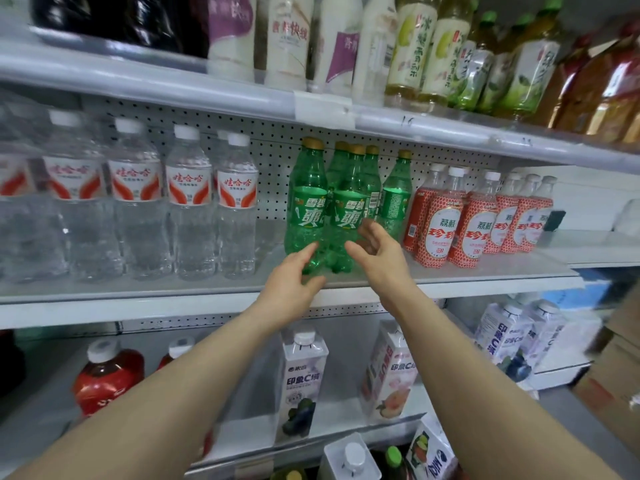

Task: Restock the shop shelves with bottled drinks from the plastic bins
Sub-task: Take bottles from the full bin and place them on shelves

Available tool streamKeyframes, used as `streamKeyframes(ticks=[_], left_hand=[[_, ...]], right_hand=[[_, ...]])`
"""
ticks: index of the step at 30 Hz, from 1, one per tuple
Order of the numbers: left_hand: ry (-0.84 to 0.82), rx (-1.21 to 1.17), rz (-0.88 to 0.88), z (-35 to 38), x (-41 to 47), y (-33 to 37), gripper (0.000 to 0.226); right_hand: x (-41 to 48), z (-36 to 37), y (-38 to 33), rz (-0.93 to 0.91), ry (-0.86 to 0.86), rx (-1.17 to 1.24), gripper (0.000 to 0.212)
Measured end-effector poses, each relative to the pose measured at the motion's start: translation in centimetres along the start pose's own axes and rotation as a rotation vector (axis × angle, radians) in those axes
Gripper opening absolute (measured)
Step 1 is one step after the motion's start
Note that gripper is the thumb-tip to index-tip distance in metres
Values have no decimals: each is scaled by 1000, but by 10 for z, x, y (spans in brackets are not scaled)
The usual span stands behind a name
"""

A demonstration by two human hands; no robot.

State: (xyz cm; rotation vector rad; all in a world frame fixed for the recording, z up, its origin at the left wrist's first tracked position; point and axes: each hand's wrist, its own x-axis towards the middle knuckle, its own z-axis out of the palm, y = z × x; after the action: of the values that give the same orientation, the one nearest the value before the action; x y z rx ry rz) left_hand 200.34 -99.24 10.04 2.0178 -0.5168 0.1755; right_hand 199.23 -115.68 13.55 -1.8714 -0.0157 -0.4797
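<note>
Here, head view: I face the drinks shelving with both arms stretched to the middle shelf (450, 278).
Left hand (291, 282): open, fingers loosely spread at the foot of the front-left green bottle (306, 209); I cannot tell whether it is touching or just off it.
Right hand (381, 258): open, palm turned inward, just beside the front-right green bottle (348, 213), gripping nothing.
Green bottles: upright cluster on the middle shelf, between the water bottles (188, 202) and the red-and-white bottles (443, 226); two in front, more behind.
Plastic bins: not in view.
Step, my judgement: squaring up the front pair.
Technique: push low at the base with flat fingers, so the bottles slide and don't tip. Keep labels forward, line the pair with the shelf edge, and stay clear of the neighbours.
Green label: 雪碧, large 爽.
Water label: 娃哈哈.
Red-and-white label: 荔枝 珍珍.
Cartons (303, 382) below: 印象C, rest unclear.
Pale-green bottles (408, 46) above: 冰糖雪梨.
Price strip (406, 121): handwritten 16.
</note>
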Motion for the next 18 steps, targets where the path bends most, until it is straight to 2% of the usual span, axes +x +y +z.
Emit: streamKeyframes(ticks=[7, 18], left_hand=[[31, -70, 43, -50, -51, -3, 63], [178, -65, 27, -155, -139, -43, 59]], right_hand=[[-47, 38, -24, -14, -69, -13, 65], [-120, 152, -65, -79, -218, -40, 63]])
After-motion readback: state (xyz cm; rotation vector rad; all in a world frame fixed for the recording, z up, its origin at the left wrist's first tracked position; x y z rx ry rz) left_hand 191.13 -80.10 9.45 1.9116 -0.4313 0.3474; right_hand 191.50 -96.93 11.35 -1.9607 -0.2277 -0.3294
